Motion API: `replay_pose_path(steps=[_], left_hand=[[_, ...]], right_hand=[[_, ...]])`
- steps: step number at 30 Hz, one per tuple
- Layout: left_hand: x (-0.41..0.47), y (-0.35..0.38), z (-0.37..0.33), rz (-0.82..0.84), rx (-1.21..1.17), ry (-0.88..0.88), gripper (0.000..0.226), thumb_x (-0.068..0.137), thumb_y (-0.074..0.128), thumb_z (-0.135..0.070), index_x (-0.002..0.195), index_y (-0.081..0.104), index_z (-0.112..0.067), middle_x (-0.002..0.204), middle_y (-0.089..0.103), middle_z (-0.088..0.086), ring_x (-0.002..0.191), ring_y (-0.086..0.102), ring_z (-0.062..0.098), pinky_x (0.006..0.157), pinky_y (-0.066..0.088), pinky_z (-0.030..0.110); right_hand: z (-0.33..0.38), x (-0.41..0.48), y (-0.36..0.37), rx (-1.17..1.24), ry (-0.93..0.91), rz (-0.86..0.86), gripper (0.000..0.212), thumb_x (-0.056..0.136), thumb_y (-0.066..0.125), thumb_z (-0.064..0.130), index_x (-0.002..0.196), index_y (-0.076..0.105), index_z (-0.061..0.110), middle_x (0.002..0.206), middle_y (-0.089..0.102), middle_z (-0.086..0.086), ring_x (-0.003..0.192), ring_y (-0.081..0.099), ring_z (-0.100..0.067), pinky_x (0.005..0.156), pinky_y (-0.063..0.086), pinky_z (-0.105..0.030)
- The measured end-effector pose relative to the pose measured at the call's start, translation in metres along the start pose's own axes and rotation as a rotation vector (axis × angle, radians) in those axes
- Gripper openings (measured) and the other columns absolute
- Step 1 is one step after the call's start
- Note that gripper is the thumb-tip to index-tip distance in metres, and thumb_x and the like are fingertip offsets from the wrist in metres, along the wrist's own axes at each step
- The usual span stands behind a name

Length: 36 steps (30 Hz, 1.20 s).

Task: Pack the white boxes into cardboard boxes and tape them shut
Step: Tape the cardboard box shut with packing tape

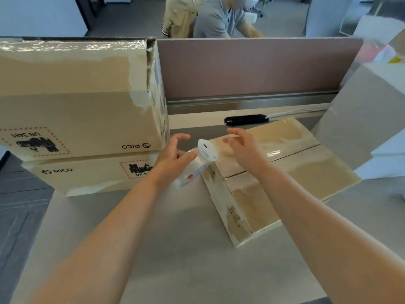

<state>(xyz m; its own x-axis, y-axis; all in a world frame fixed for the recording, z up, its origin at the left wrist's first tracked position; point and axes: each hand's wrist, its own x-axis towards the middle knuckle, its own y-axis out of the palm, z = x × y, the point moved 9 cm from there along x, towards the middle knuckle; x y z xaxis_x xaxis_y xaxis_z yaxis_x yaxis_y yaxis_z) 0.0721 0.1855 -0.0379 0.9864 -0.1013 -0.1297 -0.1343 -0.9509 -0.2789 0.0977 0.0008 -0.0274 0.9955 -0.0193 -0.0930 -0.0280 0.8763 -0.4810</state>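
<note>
Late stage, taping. The cardboard box (285, 183) you're working on sits on the desk (175, 238) right of centre, flaps folded shut. Glossy clear tape already shows over its top and down the near end, but I can't tell if the centre seam is fully covered. Your left hand (173, 159) holds what looks like a white tape dispenser (197, 167) at the box's near-left top corner, lower fingers and thumb round the body, upper fingers lifted off; it's blurred, so the grip detail is unclear. Your right hand (243, 145) hovers over the box top just past the dispenser, fingers loosely spread and gripping nothing I can make out; a clear tape end there can't be ruled out. Two PICO cartons are stacked at left, upper carton (76, 102) on lower carton (87, 174), both closed and taped, so those look done. No white boxes lie loose on the desk; the white stack (385, 165) at the right edge may be more to pack. Left to do, by my read: finish this box's tape, then any remaining stock.
</note>
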Motion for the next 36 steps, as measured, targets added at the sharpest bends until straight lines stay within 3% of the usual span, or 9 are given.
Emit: replay_pose_path(steps=[1,3,5,8,12,17,24,30,36], left_hand=[[-0.001,0.002,-0.002,-0.011,0.008,-0.012,0.033,0.091,0.052,-0.011,0.118,0.040,-0.026,0.065,0.051,0.002,0.051,0.054,0.001,0.048,0.045,0.014],[0.001,0.005,0.002,-0.027,0.034,-0.071,0.031,0.087,0.048,-0.003,0.103,0.039,-0.028,0.074,0.056,0.004,0.055,0.059,0.007,0.056,0.054,0.026],[0.008,0.008,0.010,-0.034,0.131,-0.135,0.029,0.085,0.049,-0.006,0.094,0.037,-0.030,0.090,0.057,0.005,0.070,0.062,0.019,0.068,0.053,0.039],[0.024,0.013,0.018,-0.031,0.433,-0.177,0.024,0.087,0.054,-0.015,0.102,0.039,-0.025,0.106,0.052,0.008,0.090,0.053,0.026,0.073,0.042,0.034],[0.038,0.006,0.019,-0.167,0.449,-0.124,0.021,0.088,0.062,-0.019,0.098,0.044,-0.016,0.101,0.051,0.004,0.089,0.048,0.021,0.065,0.037,0.025],[0.051,-0.004,0.037,-0.359,0.356,-0.132,0.015,0.085,0.066,-0.022,0.086,0.054,-0.013,0.085,0.050,-0.004,0.084,0.045,0.016,0.060,0.033,0.020],[0.097,0.032,0.063,-0.260,0.587,-0.131,0.022,0.089,0.054,-0.012,0.105,0.069,-0.012,0.112,0.065,0.009,0.105,0.057,0.027,0.076,0.033,0.020],[0.123,0.060,0.101,-0.055,0.761,-0.254,0.053,0.089,0.042,-0.006,0.138,0.043,-0.023,0.140,0.027,0.019,0.118,0.044,0.040,0.102,0.038,0.038],[0.113,0.076,0.125,0.091,0.767,-0.219,0.045,0.097,0.038,-0.017,0.142,0.040,-0.024,0.149,0.022,0.014,0.132,0.033,0.036,0.109,0.027,0.038]], right_hand=[[-0.008,0.007,-0.012,-0.113,-0.031,-0.034,0.035,0.097,0.042,0.019,0.131,0.050,0.022,0.120,0.061,-0.004,0.094,0.057,-0.016,0.081,0.046,-0.029],[-0.020,0.017,-0.027,-0.398,-0.119,-0.030,0.037,0.096,0.043,0.019,0.132,0.052,0.022,0.129,0.056,-0.006,0.117,0.052,-0.024,0.097,0.041,-0.034],[-0.026,0.021,-0.024,-0.717,-0.223,0.078,0.042,0.097,0.043,0.026,0.139,0.044,0.025,0.148,0.039,-0.002,0.138,0.030,-0.021,0.112,0.024,-0.039],[-0.037,0.024,-0.012,-0.971,-0.278,0.243,0.048,0.101,0.028,0.040,0.148,0.023,0.034,0.160,0.005,0.007,0.147,-0.001,-0.017,0.113,0.006,-0.055],[-0.046,0.030,-0.009,-0.937,-0.228,0.295,0.050,0.101,0.018,0.044,0.150,0.007,0.039,0.159,-0.010,0.007,0.146,-0.011,-0.016,0.112,-0.003,-0.059],[-0.049,0.041,-0.009,-0.914,-0.195,0.254,0.051,0.100,0.017,0.046,0.149,0.006,0.041,0.159,-0.011,0.008,0.146,-0.012,-0.015,0.112,-0.004,-0.059],[-0.052,0.048,-0.013,-0.885,-0.144,0.230,0.050,0.099,0.018,0.048,0.148,0.007,0.045,0.159,-0.011,0.009,0.146,-0.012,-0.014,0.112,-0.008,-0.057],[-0.059,0.051,-0.028,-0.881,-0.081,0.176,0.050,0.099,0.018,0.048,0.148,0.007,0.045,0.159,-0.010,0.008,0.146,-0.011,-0.014,0.112,-0.008,-0.056],[-0.062,0.051,-0.031,-0.877,-0.059,0.148,0.050,0.099,0.018,0.049,0.148,0.008,0.044,0.160,-0.009,0.007,0.146,-0.009,-0.015,0.112,-0.007,-0.056]])
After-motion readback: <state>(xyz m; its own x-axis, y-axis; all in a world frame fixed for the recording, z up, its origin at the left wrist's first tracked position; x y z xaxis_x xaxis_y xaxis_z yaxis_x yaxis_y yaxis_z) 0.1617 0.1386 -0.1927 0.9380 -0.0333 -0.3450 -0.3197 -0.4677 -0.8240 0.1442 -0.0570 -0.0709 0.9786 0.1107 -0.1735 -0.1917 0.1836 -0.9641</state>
